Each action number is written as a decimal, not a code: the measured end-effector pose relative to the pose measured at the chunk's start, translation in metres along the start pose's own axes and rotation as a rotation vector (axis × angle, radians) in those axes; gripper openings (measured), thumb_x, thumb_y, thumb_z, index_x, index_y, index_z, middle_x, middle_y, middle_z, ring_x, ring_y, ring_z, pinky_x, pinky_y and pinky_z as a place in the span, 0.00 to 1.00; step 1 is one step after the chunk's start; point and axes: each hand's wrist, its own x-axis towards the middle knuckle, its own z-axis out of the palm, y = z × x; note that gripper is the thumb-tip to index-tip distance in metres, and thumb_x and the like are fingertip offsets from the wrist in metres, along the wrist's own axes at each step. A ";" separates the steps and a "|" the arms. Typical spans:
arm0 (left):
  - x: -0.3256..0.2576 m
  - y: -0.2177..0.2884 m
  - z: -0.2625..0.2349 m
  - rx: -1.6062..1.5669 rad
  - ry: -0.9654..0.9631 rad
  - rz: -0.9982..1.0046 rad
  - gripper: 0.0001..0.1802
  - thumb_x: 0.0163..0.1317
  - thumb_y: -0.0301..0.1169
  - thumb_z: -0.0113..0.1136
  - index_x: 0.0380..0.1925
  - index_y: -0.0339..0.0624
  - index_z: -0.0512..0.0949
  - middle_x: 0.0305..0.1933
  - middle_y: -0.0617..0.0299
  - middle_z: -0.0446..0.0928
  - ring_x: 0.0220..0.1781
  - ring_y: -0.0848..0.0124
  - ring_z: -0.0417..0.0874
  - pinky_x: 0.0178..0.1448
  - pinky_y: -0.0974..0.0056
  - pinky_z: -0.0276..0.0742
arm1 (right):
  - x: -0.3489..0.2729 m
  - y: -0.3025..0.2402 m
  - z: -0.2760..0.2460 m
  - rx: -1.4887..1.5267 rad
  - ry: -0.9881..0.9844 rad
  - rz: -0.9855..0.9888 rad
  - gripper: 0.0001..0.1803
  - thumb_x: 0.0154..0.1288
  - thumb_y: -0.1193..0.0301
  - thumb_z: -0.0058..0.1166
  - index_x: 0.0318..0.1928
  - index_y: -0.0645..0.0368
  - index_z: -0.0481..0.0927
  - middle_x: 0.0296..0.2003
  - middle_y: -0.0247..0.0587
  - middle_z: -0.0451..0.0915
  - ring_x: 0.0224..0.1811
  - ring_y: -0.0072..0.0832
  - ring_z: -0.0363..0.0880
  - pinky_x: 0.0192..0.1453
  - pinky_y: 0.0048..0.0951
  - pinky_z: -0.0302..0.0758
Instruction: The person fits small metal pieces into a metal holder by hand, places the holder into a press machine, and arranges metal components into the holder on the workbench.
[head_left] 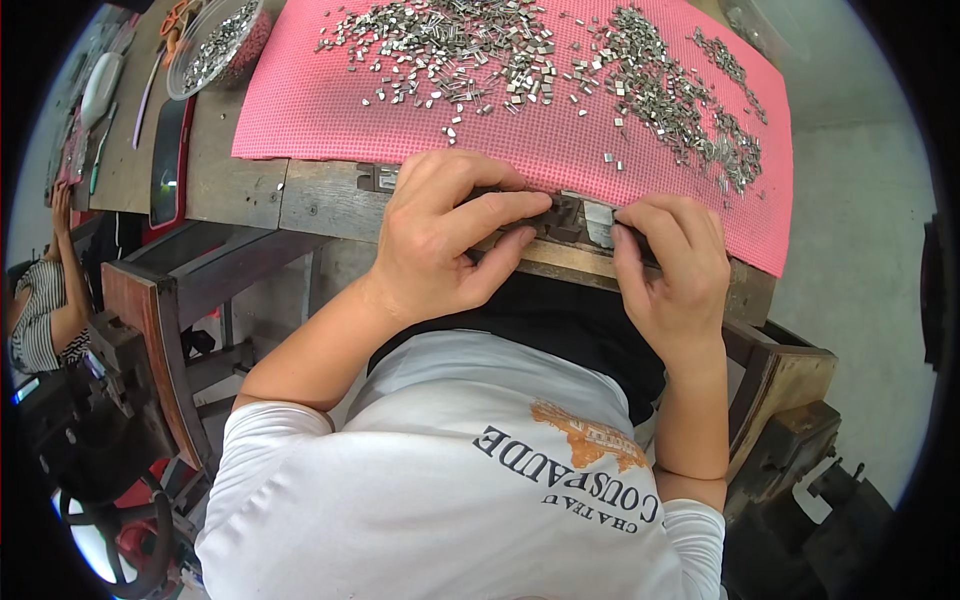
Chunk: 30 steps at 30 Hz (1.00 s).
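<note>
My left hand (440, 225) is at the bench's near edge, its thumb and fingers bent together over a dark metal fixture (564, 218). Whatever lies between those fingertips is hidden. To the right, my right hand (680, 265) is closed, with thumb and fingertips against the right end of a silvery metal block (599, 224). I cannot make out any small piece in its pinch. Beyond both hands, many small shiny metal pieces (640, 75) lie in loose heaps on a pink textured mat (330, 125).
A clear tub (182, 75) of metal pieces stands at the far left, near orange-handled scissors (172, 20) and a red-edged phone (170, 160). Another person's arm (68, 250) shows at the left edge. Dark machinery (800, 450) stands at the lower right.
</note>
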 end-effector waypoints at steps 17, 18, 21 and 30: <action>0.000 -0.001 0.004 0.008 0.028 0.019 0.20 0.45 0.24 0.74 0.43 0.45 0.90 0.45 0.60 0.84 0.46 0.62 0.83 0.52 0.59 0.72 | 0.000 0.002 -0.002 0.016 -0.051 -0.004 0.12 0.57 0.82 0.66 0.41 0.60 0.80 0.40 0.41 0.82 0.42 0.42 0.81 0.47 0.39 0.74; 0.000 -0.002 0.004 0.007 0.030 0.022 0.20 0.45 0.23 0.74 0.43 0.45 0.90 0.45 0.60 0.84 0.46 0.62 0.83 0.52 0.58 0.72 | 0.000 0.001 -0.002 0.028 -0.051 0.001 0.13 0.56 0.83 0.66 0.41 0.60 0.81 0.40 0.42 0.82 0.42 0.42 0.81 0.47 0.39 0.74; 0.000 -0.001 0.004 0.006 0.033 0.026 0.20 0.44 0.23 0.74 0.43 0.45 0.90 0.45 0.60 0.84 0.46 0.62 0.83 0.51 0.58 0.72 | 0.000 -0.001 -0.001 0.028 -0.046 0.027 0.13 0.56 0.83 0.66 0.41 0.60 0.81 0.40 0.42 0.82 0.42 0.42 0.81 0.47 0.40 0.74; 0.000 -0.001 0.005 0.019 0.039 0.035 0.21 0.44 0.24 0.74 0.43 0.45 0.90 0.45 0.60 0.84 0.45 0.62 0.83 0.51 0.58 0.72 | -0.001 0.000 0.002 -0.064 -0.047 -0.029 0.14 0.55 0.83 0.66 0.42 0.60 0.82 0.40 0.41 0.82 0.41 0.41 0.82 0.47 0.40 0.75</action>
